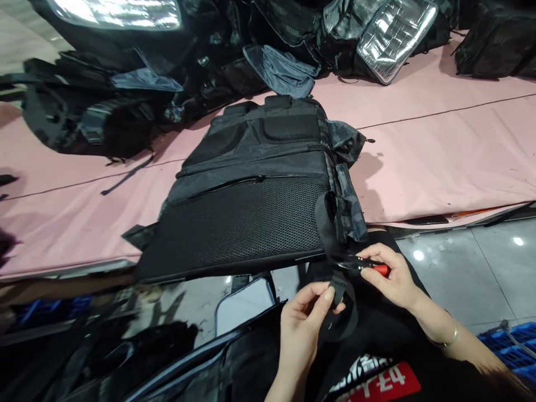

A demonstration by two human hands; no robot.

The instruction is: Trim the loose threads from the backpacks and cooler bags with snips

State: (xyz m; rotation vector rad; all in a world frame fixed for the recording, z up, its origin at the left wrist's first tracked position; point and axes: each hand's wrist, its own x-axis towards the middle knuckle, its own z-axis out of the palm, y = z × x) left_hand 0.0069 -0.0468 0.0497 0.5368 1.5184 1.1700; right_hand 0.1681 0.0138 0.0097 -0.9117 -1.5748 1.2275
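Here, in the head view, we see the black backpack (251, 167) lying face-down or on its side, we cannot tell which, across the near edge of the surface (439, 167), with a strap (325, 220) hanging at its near right corner. Our left hand (307, 315) has its grip pinching a black tab (338, 290) below that corner, while our right hand (391, 273) has its grip wrapped around the snips (381, 269). Their long axis crosses the strap, tips pointing left just above the tab, nearer our left hand.
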